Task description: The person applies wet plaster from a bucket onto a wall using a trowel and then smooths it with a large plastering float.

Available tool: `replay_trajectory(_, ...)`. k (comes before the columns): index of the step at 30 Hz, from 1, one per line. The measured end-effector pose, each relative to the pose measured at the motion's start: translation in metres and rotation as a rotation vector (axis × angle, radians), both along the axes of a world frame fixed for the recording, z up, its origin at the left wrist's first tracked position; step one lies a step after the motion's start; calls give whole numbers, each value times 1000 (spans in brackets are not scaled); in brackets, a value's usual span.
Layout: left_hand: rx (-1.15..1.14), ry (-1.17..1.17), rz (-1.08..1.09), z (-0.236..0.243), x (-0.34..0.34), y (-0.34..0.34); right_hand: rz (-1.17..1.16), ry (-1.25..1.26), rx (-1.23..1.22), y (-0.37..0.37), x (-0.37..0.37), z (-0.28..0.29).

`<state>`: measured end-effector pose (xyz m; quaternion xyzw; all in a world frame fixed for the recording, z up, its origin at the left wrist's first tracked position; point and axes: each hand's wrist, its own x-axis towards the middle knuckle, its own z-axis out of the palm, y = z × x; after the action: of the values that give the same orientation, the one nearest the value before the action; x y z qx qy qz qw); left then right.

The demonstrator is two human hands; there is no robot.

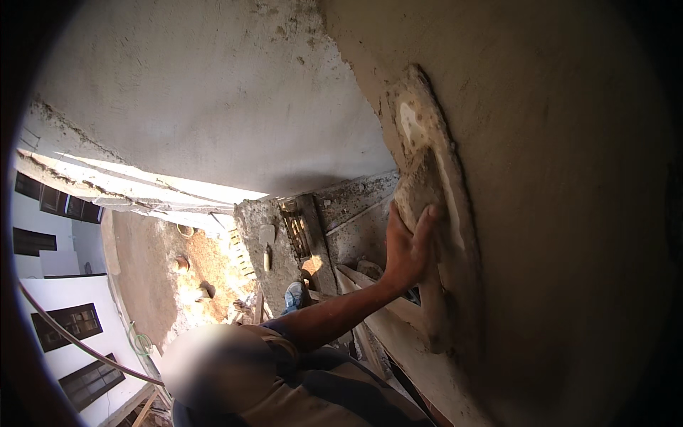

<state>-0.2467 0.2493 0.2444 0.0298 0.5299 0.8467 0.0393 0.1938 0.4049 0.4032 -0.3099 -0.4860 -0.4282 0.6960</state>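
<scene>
My left hand [411, 245] is wrapped round the handle of a long plastering float [413, 112], its thumb showing on the wall side. Grey mortar cakes the float, with a paler bare patch near its far end. The float lies along the brown-grey plastered wall [541, 178] on the right, and its face against the wall is hidden. Beyond the float's left edge, the ragged border of darker plaster meets a lighter grey wall surface [213, 92]. My left forearm [348, 307] reaches in from the lower left. My right hand does not show.
A trowel [267, 238] lies on a mortar-covered plank [281, 277] below, close to a blue shoe [294, 294]. Wooden boards [398, 313] run beneath my arm. Far below left are a sunlit yard [142, 263] and a white building [78, 295] with dark windows.
</scene>
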Motion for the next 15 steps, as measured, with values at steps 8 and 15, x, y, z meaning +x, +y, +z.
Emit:
replay_trajectory(8,147,-160,-52,-37,-193,-18,266,108,13,-3,-6,0)
replay_trajectory(15,137,-206,-74,-14,-174,-27,186,45,4,10,25,-3)
